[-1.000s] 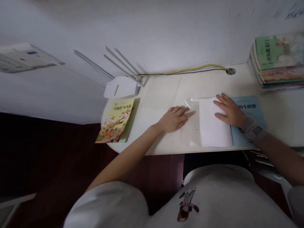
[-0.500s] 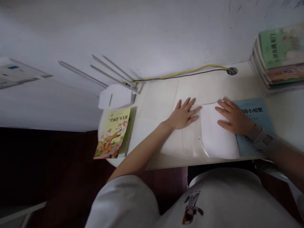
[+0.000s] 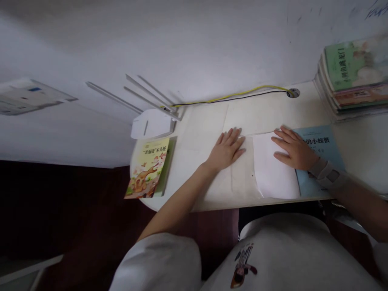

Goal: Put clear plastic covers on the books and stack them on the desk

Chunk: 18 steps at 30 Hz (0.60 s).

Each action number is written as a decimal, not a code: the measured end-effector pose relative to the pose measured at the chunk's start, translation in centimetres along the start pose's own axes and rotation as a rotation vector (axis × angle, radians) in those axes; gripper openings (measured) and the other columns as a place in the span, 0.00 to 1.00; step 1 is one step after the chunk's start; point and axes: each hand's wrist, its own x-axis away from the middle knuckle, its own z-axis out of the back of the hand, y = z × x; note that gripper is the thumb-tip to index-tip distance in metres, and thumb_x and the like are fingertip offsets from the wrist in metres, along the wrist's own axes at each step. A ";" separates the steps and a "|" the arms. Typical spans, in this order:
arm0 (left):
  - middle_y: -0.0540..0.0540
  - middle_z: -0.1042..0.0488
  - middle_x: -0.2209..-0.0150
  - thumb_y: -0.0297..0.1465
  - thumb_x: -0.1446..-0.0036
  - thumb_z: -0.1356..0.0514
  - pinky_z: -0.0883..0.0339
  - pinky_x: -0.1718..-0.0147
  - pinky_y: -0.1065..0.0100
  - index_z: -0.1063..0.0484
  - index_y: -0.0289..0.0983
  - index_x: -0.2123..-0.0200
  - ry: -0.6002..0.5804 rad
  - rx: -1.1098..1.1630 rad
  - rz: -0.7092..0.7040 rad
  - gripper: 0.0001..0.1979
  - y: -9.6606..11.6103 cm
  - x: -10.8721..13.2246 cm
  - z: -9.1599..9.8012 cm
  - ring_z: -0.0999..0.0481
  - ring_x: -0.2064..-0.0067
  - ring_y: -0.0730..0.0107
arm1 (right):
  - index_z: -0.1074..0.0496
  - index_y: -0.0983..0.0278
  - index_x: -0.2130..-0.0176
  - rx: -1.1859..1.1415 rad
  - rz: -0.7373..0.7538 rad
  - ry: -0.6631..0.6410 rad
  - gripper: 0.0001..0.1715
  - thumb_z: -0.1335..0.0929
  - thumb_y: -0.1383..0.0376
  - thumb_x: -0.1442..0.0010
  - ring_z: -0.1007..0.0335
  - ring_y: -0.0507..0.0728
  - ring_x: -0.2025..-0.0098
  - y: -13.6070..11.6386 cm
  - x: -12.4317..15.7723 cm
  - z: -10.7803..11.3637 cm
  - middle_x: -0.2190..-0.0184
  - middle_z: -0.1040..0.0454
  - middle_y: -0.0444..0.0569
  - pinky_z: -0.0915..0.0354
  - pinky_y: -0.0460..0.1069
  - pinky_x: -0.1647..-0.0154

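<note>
A blue book [image 3: 321, 161] lies on the white desk with a plain white sheet [image 3: 274, 173] along its left side. A clear plastic sheet [image 3: 242, 173] spreads left from the white sheet, its edges faint against the desk. My left hand [image 3: 226, 149] rests flat on the clear plastic, fingers spread, holding nothing. My right hand [image 3: 295, 148], with a grey band on the wrist, lies flat with fingers stretched out over the white sheet and the blue book's left part, hiding some of its title.
A yellow-green book [image 3: 147, 169] lies at the desk's left end, on another book. Behind it stands a white router [image 3: 151, 123] with several antennas. Yellow and black cables [image 3: 230, 96] run along the wall to a desk hole. Stacked books [image 3: 351, 72] stand at the back right.
My left hand has slid a little left, away from the white sheet, across the clear plastic. My right hand stays in about the same place on the sheet. The view has shifted slightly.
</note>
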 end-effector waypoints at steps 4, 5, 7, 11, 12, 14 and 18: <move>0.38 0.42 0.34 0.36 0.33 0.52 0.48 0.37 0.42 0.37 0.39 0.40 0.173 -0.001 0.158 0.21 2.1 3.2 1.9 0.49 0.31 0.47 | 0.35 0.59 0.39 0.009 -0.031 0.005 0.29 0.37 0.55 0.37 0.54 0.67 0.31 0.1 0.0 -0.2 0.34 0.42 0.51 0.49 0.68 0.34; 0.37 0.42 0.34 0.35 0.33 0.52 0.47 0.37 0.44 0.40 0.39 0.38 0.203 0.030 0.159 0.22 3.7 3.9 2.1 0.50 0.31 0.49 | 0.35 0.59 0.39 0.011 -0.036 0.010 0.28 0.37 0.55 0.37 0.54 0.66 0.31 0.2 0.0 -0.2 0.34 0.42 0.51 0.49 0.67 0.34; 0.34 0.47 0.32 0.39 0.33 0.50 0.46 0.37 0.44 0.47 0.38 0.34 0.217 0.106 0.097 0.27 8.0 4.9 1.7 0.53 0.30 0.48 | 0.34 0.60 0.40 0.005 -0.042 0.024 0.29 0.36 0.55 0.38 0.55 0.66 0.30 0.3 0.0 -0.2 0.33 0.43 0.52 0.49 0.67 0.34; 0.30 0.53 0.31 0.53 0.40 0.47 0.55 0.40 0.30 0.50 0.35 0.32 0.179 0.086 -0.006 0.41 16.9 5.0 -0.2 0.64 0.30 0.37 | 0.34 0.60 0.40 -0.029 -0.004 0.034 0.31 0.34 0.51 0.39 0.57 0.67 0.30 0.7 0.1 0.0 0.32 0.46 0.52 0.50 0.68 0.34; 0.31 0.51 0.32 0.51 0.39 0.47 0.57 0.40 0.30 0.49 0.35 0.33 0.176 0.064 -0.042 0.39 18.4 4.8 -0.7 0.61 0.30 0.39 | 0.34 0.61 0.40 -0.032 0.007 0.031 0.32 0.34 0.50 0.40 0.57 0.67 0.30 0.8 0.1 0.0 0.32 0.46 0.53 0.50 0.68 0.34; 0.34 0.44 0.33 0.40 0.35 0.48 0.58 0.37 0.35 0.45 0.35 0.34 0.188 0.016 -0.097 0.29 20.0 4.3 -1.2 0.53 0.30 0.47 | 0.33 0.62 0.41 -0.023 0.015 0.023 0.33 0.34 0.50 0.40 0.57 0.68 0.30 1.0 0.1 0.0 0.32 0.45 0.55 0.49 0.68 0.34; 0.40 0.38 0.36 0.25 0.34 0.53 0.53 0.35 0.42 0.41 0.36 0.36 0.214 -0.048 -0.122 0.24 20.3 4.0 -1.5 0.42 0.33 0.58 | 0.33 0.63 0.41 0.013 -0.003 0.028 0.32 0.33 0.52 0.40 0.56 0.69 0.30 1.3 0.1 -0.3 0.33 0.44 0.56 0.49 0.70 0.35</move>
